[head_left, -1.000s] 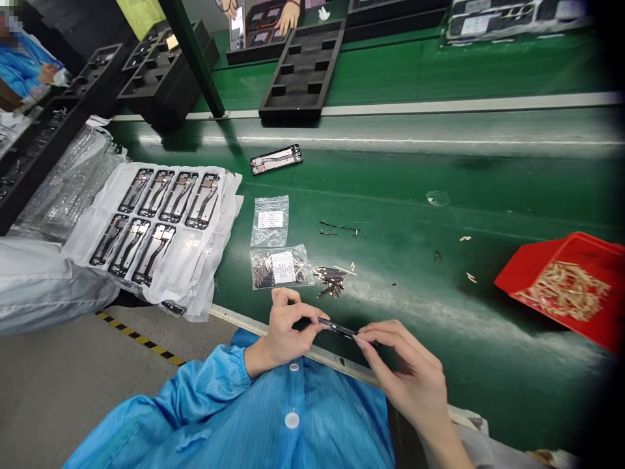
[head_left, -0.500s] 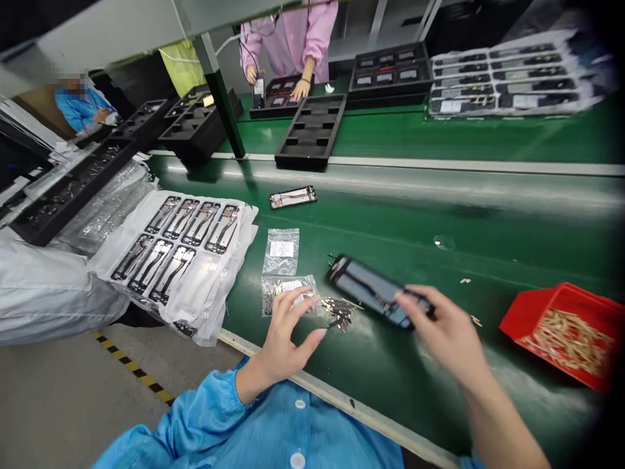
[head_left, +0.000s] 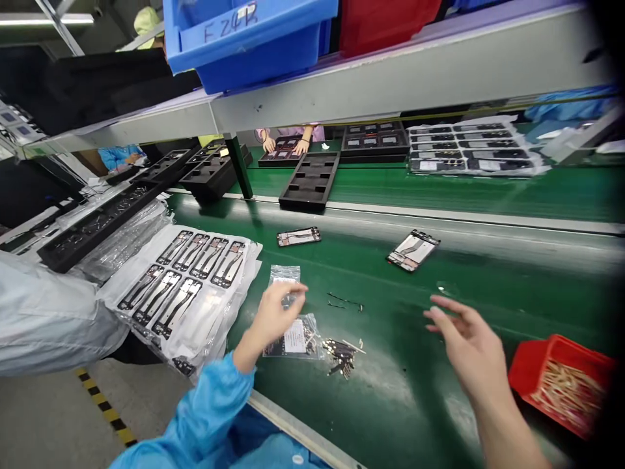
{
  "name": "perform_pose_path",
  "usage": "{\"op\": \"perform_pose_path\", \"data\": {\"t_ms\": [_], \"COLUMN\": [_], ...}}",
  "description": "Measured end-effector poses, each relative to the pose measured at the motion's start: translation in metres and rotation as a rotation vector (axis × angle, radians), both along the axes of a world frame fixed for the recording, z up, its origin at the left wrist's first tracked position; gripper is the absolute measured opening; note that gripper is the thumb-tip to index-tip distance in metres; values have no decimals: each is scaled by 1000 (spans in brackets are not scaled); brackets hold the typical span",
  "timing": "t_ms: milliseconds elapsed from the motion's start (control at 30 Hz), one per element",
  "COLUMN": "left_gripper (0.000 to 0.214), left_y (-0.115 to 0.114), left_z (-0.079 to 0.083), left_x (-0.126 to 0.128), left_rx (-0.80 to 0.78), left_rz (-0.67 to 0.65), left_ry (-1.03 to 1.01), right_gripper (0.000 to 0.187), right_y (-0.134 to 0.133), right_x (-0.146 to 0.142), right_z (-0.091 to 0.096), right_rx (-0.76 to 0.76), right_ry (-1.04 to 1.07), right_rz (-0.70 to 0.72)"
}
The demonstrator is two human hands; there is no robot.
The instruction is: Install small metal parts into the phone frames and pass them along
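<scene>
My right hand (head_left: 471,348) hovers empty over the green belt (head_left: 488,286), its fingers spread. A phone frame (head_left: 413,249) lies on the belt beyond it, apart from the hand. A second phone frame (head_left: 298,236) lies further left. My left hand (head_left: 275,314) reaches over two small clear bags (head_left: 293,335) of parts, its fingers loosely curled with nothing visible in them. A heap of small metal pins (head_left: 340,356) lies right of the bags. A white tray sheet (head_left: 193,277) with several phone frames sits to the left of my left hand.
A red bin (head_left: 566,384) of small gold parts stands at the right. Black foam trays (head_left: 310,179) sit past the belt. Another person's hands (head_left: 286,142) work at a tray across the line. A shelf with a blue bin (head_left: 254,36) hangs overhead.
My right hand carried the phone frame away from my body, set it on the belt and let go. My left hand moved out over the small bags. The view tilted up.
</scene>
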State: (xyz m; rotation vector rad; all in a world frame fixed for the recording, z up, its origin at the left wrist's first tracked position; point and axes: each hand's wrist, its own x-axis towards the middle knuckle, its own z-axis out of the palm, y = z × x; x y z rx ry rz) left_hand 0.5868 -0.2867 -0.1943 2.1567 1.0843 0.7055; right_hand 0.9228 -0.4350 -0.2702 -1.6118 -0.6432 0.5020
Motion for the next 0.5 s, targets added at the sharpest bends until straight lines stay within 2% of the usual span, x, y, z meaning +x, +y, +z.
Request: {"op": "perform_pose_path", "data": {"t_ms": [133, 233, 367, 433, 500], "left_gripper": [24, 44, 46, 44, 40], "left_y": [103, 154, 180, 186, 190], "left_z": [9, 9, 5, 6, 12], "left_x": [66, 110, 134, 136, 138], "left_rx": [-44, -57, -80, -90, -98], "left_rz": [96, 167, 157, 139, 111], "left_ry": [162, 286, 391, 415, 409], "right_gripper": [40, 37, 33, 33, 32], "right_y": [-70, -117, -165, -175, -172], "right_x": [-53, -87, -114, -120, -123], "right_z": [-5, -14, -34, -39, -40], "right_rx": [-1, -7, -61, -84, -117], "right_ry": [-229, -345, -379, -386, -416], "right_rz": [58, 53, 32, 8, -6]}}
